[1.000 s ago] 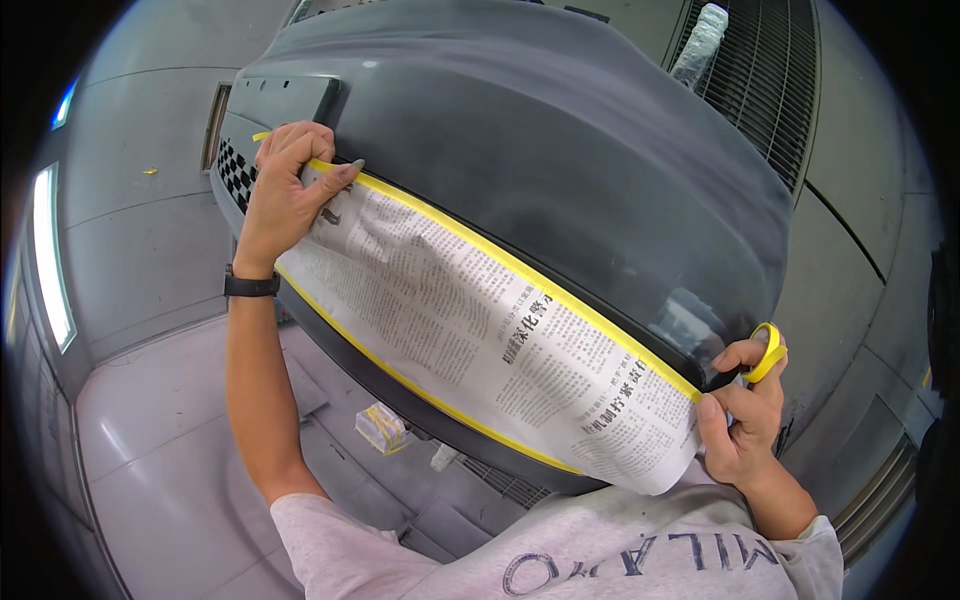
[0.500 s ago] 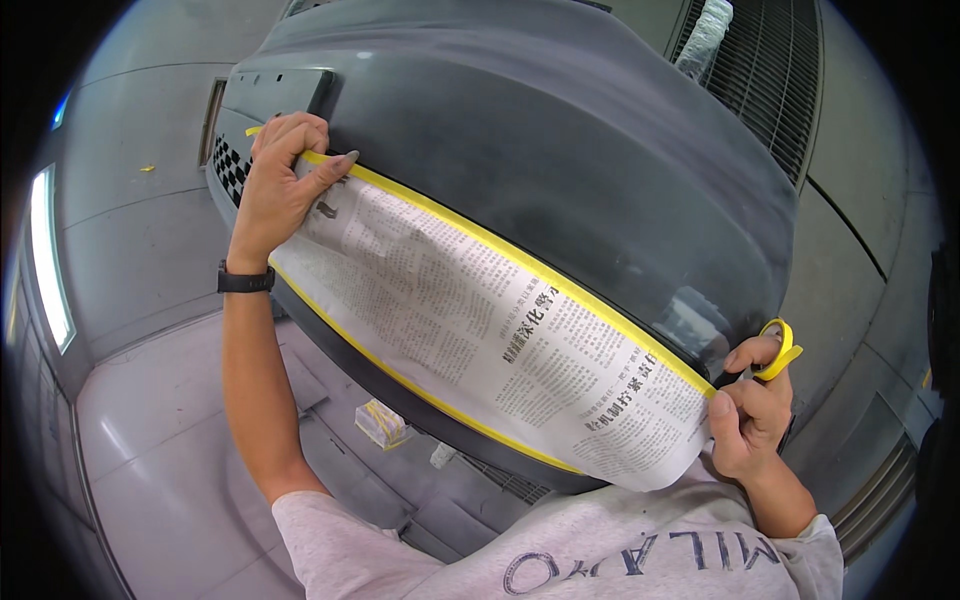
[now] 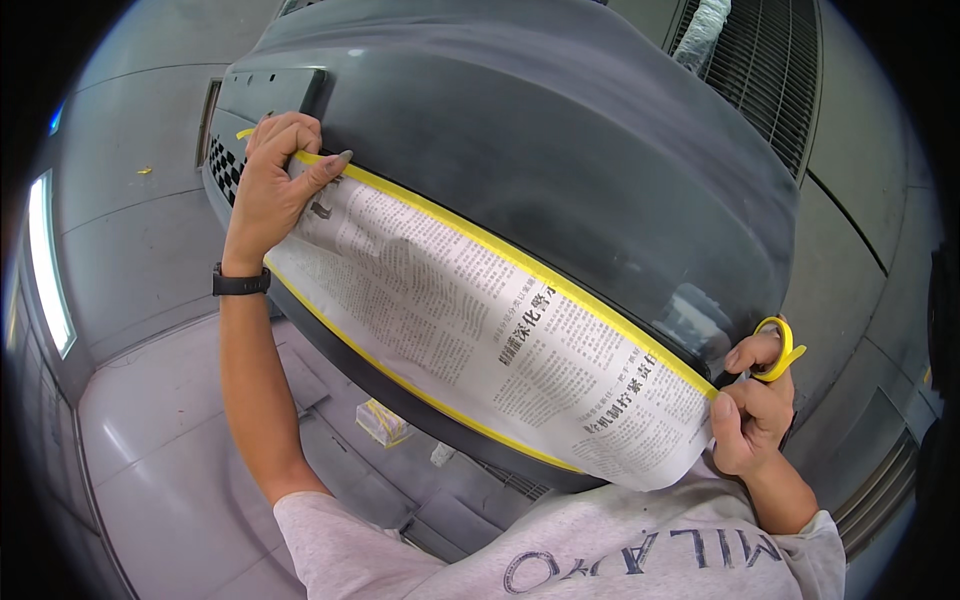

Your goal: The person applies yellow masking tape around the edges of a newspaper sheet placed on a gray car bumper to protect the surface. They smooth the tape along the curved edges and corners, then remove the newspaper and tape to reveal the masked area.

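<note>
A sheet of newspaper (image 3: 430, 310) covers a long opening in a dark grey bumper (image 3: 520, 150). Yellow masking tape (image 3: 500, 252) runs along its upper edge, and another yellow strip (image 3: 400, 378) follows the lower edge. At the upper left, my left hand (image 3: 272, 200) pinches the taped corner, its thumb on the tape and its fingers curled over the bumper edge. My right hand (image 3: 755, 425) grips the taped newspaper at the opposite end between thumb and fingers. A yellow tape roll (image 3: 790, 352) hangs around a finger of that hand.
A checkered patch (image 3: 226, 172) marks the bumper's left end. Below the bumper sits a small wrapped block with yellow tape (image 3: 382, 424). A floor grating (image 3: 755, 80) and a foil-wrapped tube (image 3: 703, 35) lie beyond it. A lit strip (image 3: 50, 262) shows at the left.
My left hand and the bumper's left end appear slightly further left in the picture. Both hands keep their hold on the taped newspaper.
</note>
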`<action>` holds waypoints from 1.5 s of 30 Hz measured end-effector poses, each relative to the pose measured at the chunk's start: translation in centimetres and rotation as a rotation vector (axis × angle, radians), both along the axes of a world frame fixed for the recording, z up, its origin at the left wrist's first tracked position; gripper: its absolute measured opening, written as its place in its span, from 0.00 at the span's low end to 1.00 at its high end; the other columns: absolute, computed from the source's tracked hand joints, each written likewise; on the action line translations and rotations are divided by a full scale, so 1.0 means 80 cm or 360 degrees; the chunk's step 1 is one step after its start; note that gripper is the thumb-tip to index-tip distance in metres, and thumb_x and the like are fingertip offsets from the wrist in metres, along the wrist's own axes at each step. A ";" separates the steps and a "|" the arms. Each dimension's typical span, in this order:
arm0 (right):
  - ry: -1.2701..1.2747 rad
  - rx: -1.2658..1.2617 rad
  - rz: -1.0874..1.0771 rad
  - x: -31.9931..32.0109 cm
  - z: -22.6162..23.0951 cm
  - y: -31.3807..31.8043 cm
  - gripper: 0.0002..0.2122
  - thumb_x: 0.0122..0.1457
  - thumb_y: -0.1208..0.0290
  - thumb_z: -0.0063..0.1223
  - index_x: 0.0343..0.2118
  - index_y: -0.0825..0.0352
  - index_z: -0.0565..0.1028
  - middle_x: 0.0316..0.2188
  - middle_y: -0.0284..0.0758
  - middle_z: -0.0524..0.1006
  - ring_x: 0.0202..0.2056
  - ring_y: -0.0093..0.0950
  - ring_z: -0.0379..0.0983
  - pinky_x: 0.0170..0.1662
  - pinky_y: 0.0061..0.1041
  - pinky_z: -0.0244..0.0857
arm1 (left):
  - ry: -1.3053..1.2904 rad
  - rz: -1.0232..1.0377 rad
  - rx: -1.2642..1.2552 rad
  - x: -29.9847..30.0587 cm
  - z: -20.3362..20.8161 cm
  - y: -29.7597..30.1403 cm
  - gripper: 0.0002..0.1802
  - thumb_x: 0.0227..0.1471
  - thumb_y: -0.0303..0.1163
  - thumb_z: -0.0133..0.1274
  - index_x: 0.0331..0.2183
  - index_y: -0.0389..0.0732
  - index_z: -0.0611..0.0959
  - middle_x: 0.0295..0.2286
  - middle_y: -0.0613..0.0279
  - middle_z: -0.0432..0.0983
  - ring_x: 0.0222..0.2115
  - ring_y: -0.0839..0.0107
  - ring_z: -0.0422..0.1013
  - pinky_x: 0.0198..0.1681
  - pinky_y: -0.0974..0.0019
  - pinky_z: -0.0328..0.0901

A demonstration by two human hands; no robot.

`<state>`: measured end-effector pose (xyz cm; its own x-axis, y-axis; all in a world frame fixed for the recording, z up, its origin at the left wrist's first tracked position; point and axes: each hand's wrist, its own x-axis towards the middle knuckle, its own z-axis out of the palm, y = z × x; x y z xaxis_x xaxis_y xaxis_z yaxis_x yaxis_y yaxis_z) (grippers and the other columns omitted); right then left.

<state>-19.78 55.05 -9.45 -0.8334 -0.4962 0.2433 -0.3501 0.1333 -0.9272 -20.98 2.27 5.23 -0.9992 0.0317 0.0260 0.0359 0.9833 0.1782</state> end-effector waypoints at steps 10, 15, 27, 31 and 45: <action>0.0019 0.0024 0.0005 -0.002 0.000 -0.001 0.08 0.52 0.69 0.63 0.20 0.64 0.77 0.34 0.39 0.74 0.37 0.34 0.70 0.70 0.56 0.45 | 0.0010 -0.0029 -0.0094 0.002 -0.002 -0.003 0.22 0.54 0.41 0.72 0.30 0.41 0.74 0.39 0.65 0.75 0.48 0.62 0.67 0.61 0.57 0.57; 0.0036 0.0077 -0.0012 0.000 0.001 -0.003 0.08 0.51 0.69 0.64 0.20 0.64 0.78 0.33 0.38 0.74 0.38 0.34 0.72 0.72 0.56 0.43 | 0.0023 -0.0060 -0.0184 -0.001 -0.001 0.000 0.21 0.54 0.40 0.72 0.31 0.42 0.75 0.39 0.65 0.76 0.47 0.62 0.68 0.62 0.53 0.56; 0.0185 0.0148 0.0039 0.001 -0.002 -0.003 0.08 0.51 0.66 0.64 0.20 0.61 0.77 0.32 0.37 0.75 0.38 0.33 0.74 0.73 0.54 0.41 | 0.0191 -0.0358 -0.0211 0.040 -0.004 0.084 0.20 0.49 0.17 0.60 0.44 0.45 0.92 0.43 0.63 0.81 0.46 0.61 0.74 0.54 0.57 0.64; 0.0177 0.0141 0.0050 0.001 -0.003 -0.002 0.08 0.50 0.66 0.64 0.20 0.61 0.77 0.33 0.37 0.75 0.37 0.33 0.75 0.73 0.54 0.41 | 0.0197 -0.0312 -0.0099 0.046 -0.009 0.087 0.23 0.45 0.17 0.59 0.44 0.43 0.92 0.44 0.60 0.81 0.47 0.58 0.74 0.51 0.55 0.69; 0.0175 0.0139 0.0071 -0.002 -0.003 0.002 0.07 0.48 0.67 0.65 0.21 0.62 0.78 0.36 0.39 0.75 0.40 0.36 0.73 0.71 0.57 0.42 | 0.0098 -0.0325 -0.0068 0.057 -0.010 0.077 0.26 0.48 0.31 0.54 0.49 0.44 0.93 0.51 0.53 0.76 0.52 0.55 0.71 0.57 0.53 0.66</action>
